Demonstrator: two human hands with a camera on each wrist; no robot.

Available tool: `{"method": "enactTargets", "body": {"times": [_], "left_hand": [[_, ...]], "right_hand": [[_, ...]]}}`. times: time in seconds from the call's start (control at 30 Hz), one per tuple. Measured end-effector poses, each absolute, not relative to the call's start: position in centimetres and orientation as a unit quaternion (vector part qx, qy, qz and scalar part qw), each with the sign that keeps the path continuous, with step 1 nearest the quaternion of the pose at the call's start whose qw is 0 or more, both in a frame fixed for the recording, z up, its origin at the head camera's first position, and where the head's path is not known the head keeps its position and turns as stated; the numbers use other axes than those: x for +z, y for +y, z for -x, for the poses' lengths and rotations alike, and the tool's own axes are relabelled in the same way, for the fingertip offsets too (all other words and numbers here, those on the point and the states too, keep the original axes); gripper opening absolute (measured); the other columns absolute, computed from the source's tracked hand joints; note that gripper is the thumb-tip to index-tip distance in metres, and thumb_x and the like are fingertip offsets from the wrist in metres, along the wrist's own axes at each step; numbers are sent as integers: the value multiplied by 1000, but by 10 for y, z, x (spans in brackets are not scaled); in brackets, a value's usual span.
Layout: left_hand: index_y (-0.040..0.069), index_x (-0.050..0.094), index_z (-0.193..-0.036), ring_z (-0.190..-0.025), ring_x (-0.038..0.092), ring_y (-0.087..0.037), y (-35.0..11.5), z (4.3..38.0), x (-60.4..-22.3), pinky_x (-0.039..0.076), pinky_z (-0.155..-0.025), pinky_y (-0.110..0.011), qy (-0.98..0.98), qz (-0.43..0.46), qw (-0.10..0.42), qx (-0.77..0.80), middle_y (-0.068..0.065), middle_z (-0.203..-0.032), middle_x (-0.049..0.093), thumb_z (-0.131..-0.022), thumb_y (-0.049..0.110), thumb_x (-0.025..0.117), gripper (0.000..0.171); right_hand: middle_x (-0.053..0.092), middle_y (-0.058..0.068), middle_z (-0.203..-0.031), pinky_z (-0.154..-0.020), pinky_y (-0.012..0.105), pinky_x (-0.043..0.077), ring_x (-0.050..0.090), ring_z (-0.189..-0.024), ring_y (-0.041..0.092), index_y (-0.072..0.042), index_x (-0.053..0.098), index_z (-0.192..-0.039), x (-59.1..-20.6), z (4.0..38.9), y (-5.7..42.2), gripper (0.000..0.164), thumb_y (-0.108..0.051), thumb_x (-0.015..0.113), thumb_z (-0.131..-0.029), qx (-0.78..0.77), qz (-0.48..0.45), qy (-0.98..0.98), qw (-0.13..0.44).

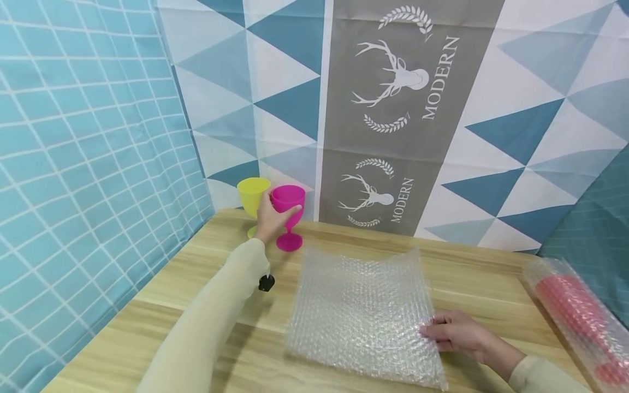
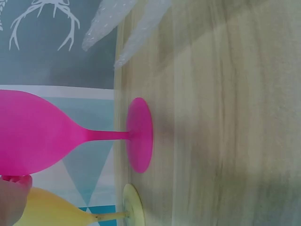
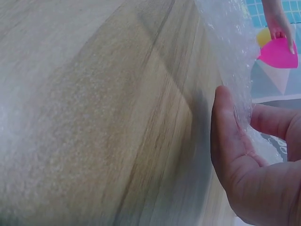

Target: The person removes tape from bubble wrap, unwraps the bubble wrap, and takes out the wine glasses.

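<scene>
My left hand (image 1: 271, 218) grips the bowl of a magenta plastic goblet (image 1: 289, 218), thumb on its near side. The goblet is upright; whether its foot touches the table I cannot tell. Just left of it is a yellow goblet (image 1: 253, 195), partly hidden behind the hand. In the left wrist view the magenta goblet (image 2: 37, 134) shows its stem and round foot, with the yellow goblet (image 2: 56, 209) beside it. My right hand (image 1: 457, 334) pinches the right edge of a clear bubble wrap sheet (image 1: 363, 316). The right wrist view shows that hand (image 3: 254, 160) with the wrap between thumb and fingers.
At the right edge of the wooden table (image 1: 162, 327) lies a bubble-wrapped bundle (image 1: 575, 305) with something red inside. A patterned cloth (image 1: 383, 136) hangs behind the table, and a blue checked cloth (image 1: 88, 180) on the left. A small black object (image 1: 266, 283) is at the left cuff.
</scene>
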State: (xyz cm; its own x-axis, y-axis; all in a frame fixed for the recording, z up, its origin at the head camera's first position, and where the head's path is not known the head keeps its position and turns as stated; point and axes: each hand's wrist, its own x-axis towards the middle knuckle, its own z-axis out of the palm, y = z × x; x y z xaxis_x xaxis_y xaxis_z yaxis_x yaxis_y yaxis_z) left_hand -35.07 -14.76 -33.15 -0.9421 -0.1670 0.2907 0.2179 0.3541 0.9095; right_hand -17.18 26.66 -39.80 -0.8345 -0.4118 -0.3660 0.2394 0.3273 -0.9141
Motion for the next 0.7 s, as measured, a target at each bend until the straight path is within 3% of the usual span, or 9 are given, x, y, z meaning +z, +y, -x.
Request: {"method": "enactTargets", "body": {"times": [0.37, 0.63, 0.7], "left_hand": [[5, 24, -144, -136, 38, -32, -152, 338, -349, 40, -112, -49, -814, -25, 117, -569, -16, -147, 38, -80, 30, 76, 87], [-2, 22, -145, -139, 36, -36, -148, 325, -360, 36, -115, -50, -813, -69, 78, -573, -22, -149, 36, -79, 34, 76, 92], [-4, 24, -144, -136, 41, -37, -147, 319, -364, 36, -114, -50, -812, -64, 62, -577, -24, -146, 38, -80, 32, 76, 90]], "right_hand": [[65, -8, -90, -74, 19, 56, 63, -82, 3, -6, 61, -97, -398, 173, 265, 15, -21, 61, -93, -582, 69, 757, 291], [67, -4, -96, -82, 24, 58, 67, -88, 6, 13, 51, -117, -397, 174, 265, 45, -24, 61, -94, -585, 70, 754, 290], [67, -4, -96, -82, 24, 58, 67, -88, 7, 17, 48, -120, -398, 173, 265, 50, -24, 61, -94, -585, 68, 755, 290]]}}
